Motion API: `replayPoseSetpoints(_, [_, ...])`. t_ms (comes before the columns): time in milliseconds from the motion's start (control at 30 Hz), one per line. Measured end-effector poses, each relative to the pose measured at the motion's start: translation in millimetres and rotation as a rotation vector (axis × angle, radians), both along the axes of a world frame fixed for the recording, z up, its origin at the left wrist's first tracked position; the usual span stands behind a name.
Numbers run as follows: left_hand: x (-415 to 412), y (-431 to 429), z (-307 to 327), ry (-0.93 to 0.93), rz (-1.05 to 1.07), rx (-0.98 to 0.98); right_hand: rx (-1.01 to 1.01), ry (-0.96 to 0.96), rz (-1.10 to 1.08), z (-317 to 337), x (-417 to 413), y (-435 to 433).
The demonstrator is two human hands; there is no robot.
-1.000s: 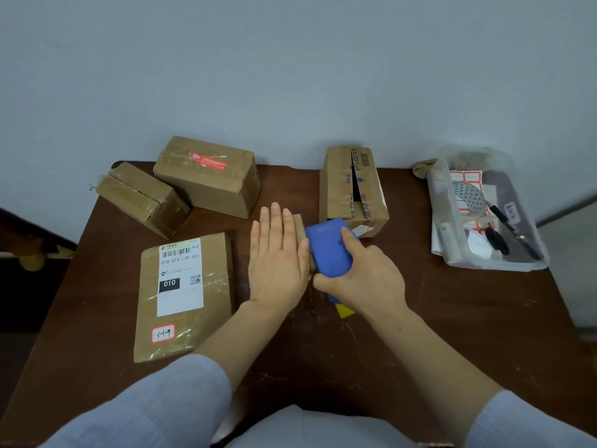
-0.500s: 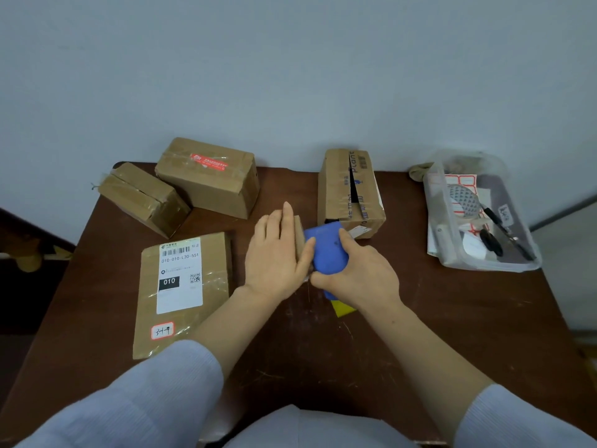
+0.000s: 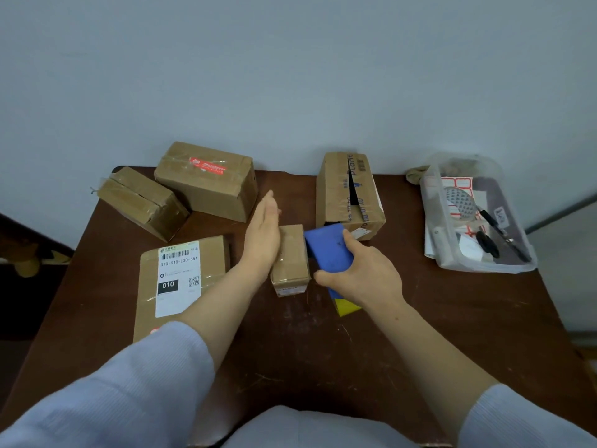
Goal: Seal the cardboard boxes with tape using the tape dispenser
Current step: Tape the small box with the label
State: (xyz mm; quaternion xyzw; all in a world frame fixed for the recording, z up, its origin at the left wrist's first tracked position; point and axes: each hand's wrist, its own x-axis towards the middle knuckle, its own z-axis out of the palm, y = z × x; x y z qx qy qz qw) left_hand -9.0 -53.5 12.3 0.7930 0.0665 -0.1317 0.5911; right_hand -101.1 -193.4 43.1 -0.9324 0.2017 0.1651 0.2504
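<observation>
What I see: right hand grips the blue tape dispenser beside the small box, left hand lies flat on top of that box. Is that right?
Not quite. The head view shows the left hand on edge at the left side of the small box, not on top. The right hand does grip the tape dispenser.

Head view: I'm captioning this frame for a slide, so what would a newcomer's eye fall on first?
The two hands in the centre: the right hand grips a blue plastic tape dispenser beside a small brown cardboard box, the left hand stands straight-fingered at the box's other side. Behind them, a taller cardboard box gapes open along its top seam.
</observation>
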Motion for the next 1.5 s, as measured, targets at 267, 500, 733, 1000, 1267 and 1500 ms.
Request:
replayPoseSetpoints(267, [-27.4,9.8,-6.0,-0.252,-0.21,0.515,0.001,-0.007,0.022,-3.1,3.9,6.8])
replayPoseSetpoints(500, [-10.0,24.9,20.0,0.184,-0.331,0.519,0.072,-0.028,0.004,-4.5,-4.3,5.0])
replayPoseSetpoints(733, [-2.5,55.2,23.8,-0.048,-0.141,0.383,0.101,-0.036,-0.066,-7.9,-14.0,-3.9])
replayPoseSetpoints(1000, [-55.0,50.7,-28.7,-0.203,-0.247,0.379,0.145,-0.01,-0.117,-11.1,-23.2,-6.1])
replayPoseSetpoints(1267, [-39.8,39.5,-25.1,-0.091,-0.251,0.742,0.156,0.026,-0.131,-15.3,-25.6,-5.8])
replayPoseSetpoints(1500, [3.0,-9.7,-9.6,-0.1,-0.465,0.874,0.164,0.032,-0.139,-11.4,-27.9,-11.5])
